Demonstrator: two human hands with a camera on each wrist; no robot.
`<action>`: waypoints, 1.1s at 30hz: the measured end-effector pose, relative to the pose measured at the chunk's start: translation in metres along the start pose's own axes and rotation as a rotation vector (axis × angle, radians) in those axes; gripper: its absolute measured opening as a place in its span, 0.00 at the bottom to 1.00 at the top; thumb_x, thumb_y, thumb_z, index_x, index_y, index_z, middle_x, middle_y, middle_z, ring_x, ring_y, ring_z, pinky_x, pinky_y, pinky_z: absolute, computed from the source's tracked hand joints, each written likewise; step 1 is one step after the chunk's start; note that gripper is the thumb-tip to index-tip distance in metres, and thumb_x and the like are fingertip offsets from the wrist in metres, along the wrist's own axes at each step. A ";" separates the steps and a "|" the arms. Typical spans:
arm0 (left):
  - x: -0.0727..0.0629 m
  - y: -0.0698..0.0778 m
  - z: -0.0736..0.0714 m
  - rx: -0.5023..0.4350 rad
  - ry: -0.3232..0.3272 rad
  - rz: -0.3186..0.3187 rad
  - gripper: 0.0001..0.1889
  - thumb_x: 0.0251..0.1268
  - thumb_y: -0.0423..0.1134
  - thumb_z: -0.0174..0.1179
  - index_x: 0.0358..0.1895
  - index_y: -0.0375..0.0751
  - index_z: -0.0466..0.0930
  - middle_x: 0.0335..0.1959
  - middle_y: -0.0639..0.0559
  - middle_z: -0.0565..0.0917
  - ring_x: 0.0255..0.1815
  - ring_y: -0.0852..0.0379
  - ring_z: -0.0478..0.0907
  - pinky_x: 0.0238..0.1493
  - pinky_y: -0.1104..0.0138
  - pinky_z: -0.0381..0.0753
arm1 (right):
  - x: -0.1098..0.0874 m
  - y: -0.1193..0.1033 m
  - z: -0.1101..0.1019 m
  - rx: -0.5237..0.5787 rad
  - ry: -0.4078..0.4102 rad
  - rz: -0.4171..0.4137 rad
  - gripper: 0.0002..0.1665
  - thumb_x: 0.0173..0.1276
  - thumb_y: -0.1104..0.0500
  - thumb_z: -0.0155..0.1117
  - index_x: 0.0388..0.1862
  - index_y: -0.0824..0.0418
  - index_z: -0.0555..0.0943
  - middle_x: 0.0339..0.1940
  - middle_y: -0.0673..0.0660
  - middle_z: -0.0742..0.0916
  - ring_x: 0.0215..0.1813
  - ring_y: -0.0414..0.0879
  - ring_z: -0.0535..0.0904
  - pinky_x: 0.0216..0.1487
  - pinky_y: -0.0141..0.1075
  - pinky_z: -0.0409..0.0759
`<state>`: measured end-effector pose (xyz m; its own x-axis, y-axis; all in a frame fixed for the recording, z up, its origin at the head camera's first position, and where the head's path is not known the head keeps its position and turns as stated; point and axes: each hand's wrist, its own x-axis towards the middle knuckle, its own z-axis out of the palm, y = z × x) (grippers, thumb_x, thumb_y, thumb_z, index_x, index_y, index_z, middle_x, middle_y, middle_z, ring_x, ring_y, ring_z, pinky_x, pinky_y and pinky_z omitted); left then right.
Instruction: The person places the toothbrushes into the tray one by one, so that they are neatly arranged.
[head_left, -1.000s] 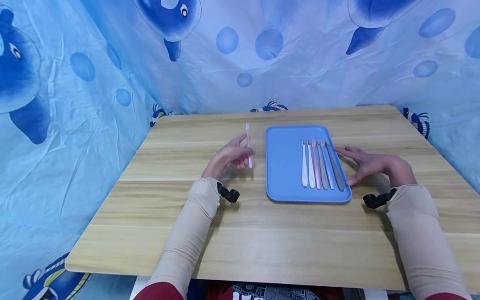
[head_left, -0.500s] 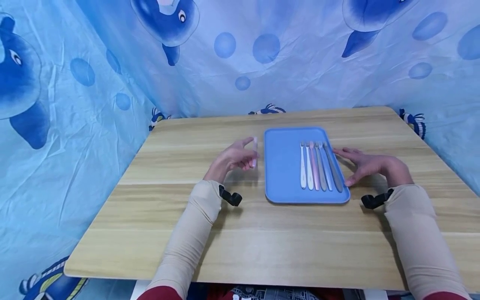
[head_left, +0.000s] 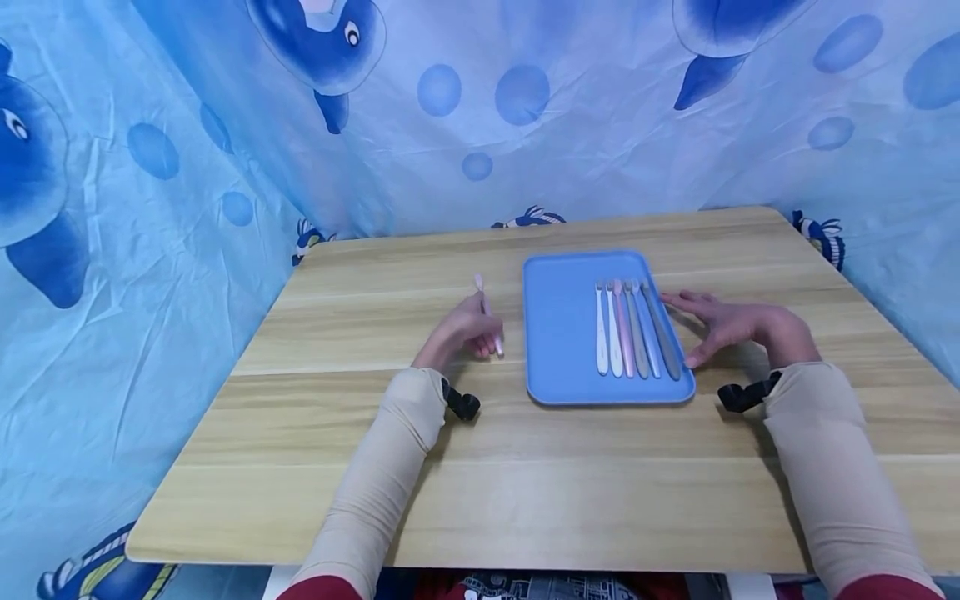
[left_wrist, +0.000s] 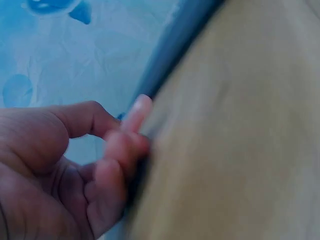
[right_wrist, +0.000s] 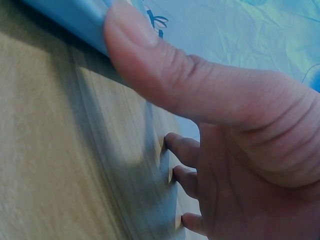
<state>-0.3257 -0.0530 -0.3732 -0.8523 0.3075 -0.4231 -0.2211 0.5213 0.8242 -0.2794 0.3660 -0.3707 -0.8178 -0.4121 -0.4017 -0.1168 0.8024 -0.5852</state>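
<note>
My left hand (head_left: pixel 468 327) pinches a pink toothbrush (head_left: pixel 486 305) to the left of the blue tray (head_left: pixel 558 325). The toothbrush slants, its head end pointing away and a bit left. In the left wrist view the thumb and curled fingers of the left hand (left_wrist: pixel 60 170) come together, blurred at the tips. Inside the tray's right half, several toothbrushes (head_left: pixel 625 329) in white, pink, grey and blue lie side by side. My right hand (head_left: pixel 738 327) is spread at the tray's right side. Its thumb (right_wrist: pixel 150 65) touches the tray's rim (right_wrist: pixel 75 20) in the right wrist view.
The tray stands on a wood-grain table (head_left: pixel 480 492). A blue curtain (head_left: pixel 420 167) with whale prints hangs along the table's back and left side. Both wrists carry a black camera mount (head_left: pixel 462 405).
The left hand moved right toward the tray, then back left and nearer the body. The pink toothbrush's head end tipped left. The right hand stayed at the tray's rim.
</note>
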 end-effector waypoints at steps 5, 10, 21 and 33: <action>-0.001 -0.003 0.000 -0.037 -0.002 -0.005 0.13 0.62 0.27 0.57 0.47 0.33 0.66 0.19 0.45 0.83 0.13 0.58 0.77 0.16 0.71 0.80 | 0.000 -0.002 0.002 0.000 -0.004 0.007 0.74 0.49 0.46 0.82 0.84 0.52 0.42 0.80 0.75 0.38 0.77 0.80 0.28 0.67 0.83 0.35; 0.000 0.001 -0.002 -0.056 -0.013 -0.040 0.15 0.66 0.28 0.57 0.52 0.32 0.64 0.19 0.45 0.82 0.13 0.58 0.77 0.15 0.71 0.79 | 0.000 0.000 0.002 0.007 -0.005 0.012 0.75 0.49 0.46 0.82 0.84 0.51 0.41 0.80 0.75 0.37 0.77 0.80 0.27 0.67 0.83 0.35; 0.001 0.002 -0.009 -0.165 -0.069 -0.044 0.21 0.69 0.29 0.56 0.62 0.29 0.65 0.20 0.45 0.82 0.13 0.59 0.76 0.14 0.72 0.78 | 0.002 -0.001 0.001 -0.004 -0.005 0.017 0.75 0.49 0.46 0.82 0.84 0.51 0.41 0.80 0.75 0.38 0.77 0.80 0.27 0.67 0.82 0.35; -0.003 0.010 -0.013 -0.239 -0.029 0.003 0.44 0.67 0.30 0.57 0.82 0.49 0.44 0.19 0.46 0.82 0.13 0.58 0.75 0.13 0.72 0.77 | 0.003 -0.003 0.001 -0.011 -0.002 0.026 0.74 0.49 0.44 0.82 0.84 0.50 0.42 0.80 0.76 0.39 0.78 0.80 0.29 0.67 0.83 0.37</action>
<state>-0.3317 -0.0591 -0.3586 -0.8396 0.3335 -0.4288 -0.3279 0.3182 0.8895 -0.2804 0.3620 -0.3711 -0.8195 -0.3922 -0.4179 -0.1018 0.8172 -0.5672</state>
